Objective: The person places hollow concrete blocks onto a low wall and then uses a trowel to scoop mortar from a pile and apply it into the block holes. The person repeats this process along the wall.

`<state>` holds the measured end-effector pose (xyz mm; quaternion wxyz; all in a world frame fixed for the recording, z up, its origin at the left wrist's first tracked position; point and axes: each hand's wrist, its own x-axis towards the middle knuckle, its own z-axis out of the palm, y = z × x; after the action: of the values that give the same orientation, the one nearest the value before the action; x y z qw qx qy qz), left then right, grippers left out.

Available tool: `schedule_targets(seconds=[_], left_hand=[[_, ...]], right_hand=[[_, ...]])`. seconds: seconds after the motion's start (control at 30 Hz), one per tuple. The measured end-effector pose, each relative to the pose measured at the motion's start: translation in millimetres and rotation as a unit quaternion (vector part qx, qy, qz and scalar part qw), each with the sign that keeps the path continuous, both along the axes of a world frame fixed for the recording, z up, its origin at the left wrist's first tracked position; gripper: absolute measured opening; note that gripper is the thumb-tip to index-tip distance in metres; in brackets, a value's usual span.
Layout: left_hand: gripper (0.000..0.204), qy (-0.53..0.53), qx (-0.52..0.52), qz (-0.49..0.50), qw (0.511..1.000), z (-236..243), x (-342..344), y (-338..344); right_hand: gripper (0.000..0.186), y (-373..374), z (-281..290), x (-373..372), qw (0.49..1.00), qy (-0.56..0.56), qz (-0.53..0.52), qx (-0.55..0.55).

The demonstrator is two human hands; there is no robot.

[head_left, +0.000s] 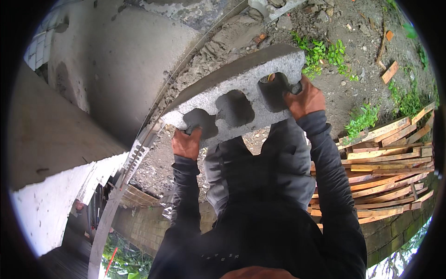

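- The hollow concrete block (223, 86) is held up in front of the person's legs, over the rubble-strewn ground, with its left end tilted lower in view than its right.
- By the left hand (187, 143), the lower left end of the block is gripped; the fingers are curled tight and pressed at the rim of the nearest opening.
- By the right hand (306, 97), the right end is clamped, with the fingers bent around the concrete beside the last opening; how deep the fingertips are set cannot be told.
- Both hands are thus closed on one and the same block, one at each end, and are kept well apart.
- Three large rounded openings are counted in the block's pale face.
- A second concrete piece (278, 8) is seen only in part, cut off by the upper edge.
- Two orange-brown pieces (390, 72) are seen lying on the soil to the right.
- Many wooden strips (388, 160) are piled at the right; they are overlapped too much to be counted surely.
- Two dark sleeves (186, 190) and one pair of grey trousers (291, 160) are worn.
- One leafy green plant (327, 52) is seen just beyond the block's right end.
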<state>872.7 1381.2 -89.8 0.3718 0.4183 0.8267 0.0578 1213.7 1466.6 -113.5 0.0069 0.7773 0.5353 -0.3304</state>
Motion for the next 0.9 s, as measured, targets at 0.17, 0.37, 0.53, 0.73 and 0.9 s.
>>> schedule_targets(seconds=[0.17, 0.37, 0.53, 0.73, 0.9], left_hand=[[0.043, -0.043, -0.008, 0.049, 0.998, -70.2, 11.9, 39.8], [0.046, -0.041, -0.017, 0.108, 0.993, -168.8, -4.8, 51.9], [0.051, 0.045, -0.098, 0.131, 0.985, -222.0, -22.6, 59.4], [0.052, 0.037, -0.069, 0.174, 0.982, -265.1, 4.7, 109.3], [0.053, 0.039, -0.075, 0.172, 0.981, -283.4, 13.5, 120.5]], right_hand=[[0.062, 62.8, -70.5, 1.6, 0.999, 0.022, 0.024, 0.009], [0.063, 104.9, -164.7, -31.5, 0.998, -0.003, 0.055, 0.005], [0.063, 141.7, -231.1, -54.4, 0.995, 0.042, 0.085, -0.030], [0.061, 201.6, -282.1, -46.3, 0.990, 0.033, 0.133, 0.022], [0.060, 216.6, -295.2, -33.0, 0.990, 0.076, 0.117, -0.006]])
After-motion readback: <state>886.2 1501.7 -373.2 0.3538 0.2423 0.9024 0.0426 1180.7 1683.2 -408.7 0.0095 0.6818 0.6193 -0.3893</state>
